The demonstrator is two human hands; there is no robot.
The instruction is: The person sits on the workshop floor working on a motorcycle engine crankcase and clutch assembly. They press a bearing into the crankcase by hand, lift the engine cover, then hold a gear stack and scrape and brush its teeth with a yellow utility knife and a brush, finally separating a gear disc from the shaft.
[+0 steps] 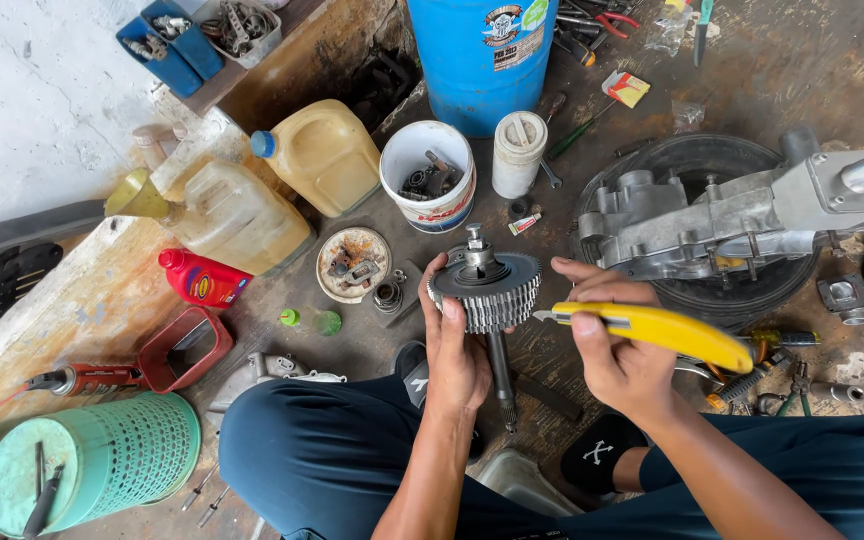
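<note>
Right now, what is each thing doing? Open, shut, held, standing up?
Gear shaft: held upright in left hand.
Yellow utility knife: held in right hand, blade tip at the gear.
White bucket: open, parts inside.
Red bottle: lying down, capped.
Green basket: tipped on its side.

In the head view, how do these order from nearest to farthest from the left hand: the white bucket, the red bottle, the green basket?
From the left hand, which holds the gear shaft:
1. White bucket, just above the hand, behind the gear.
2. Red bottle, lying further to the left.
3. Green basket, on its side at the lower left corner.
</note>
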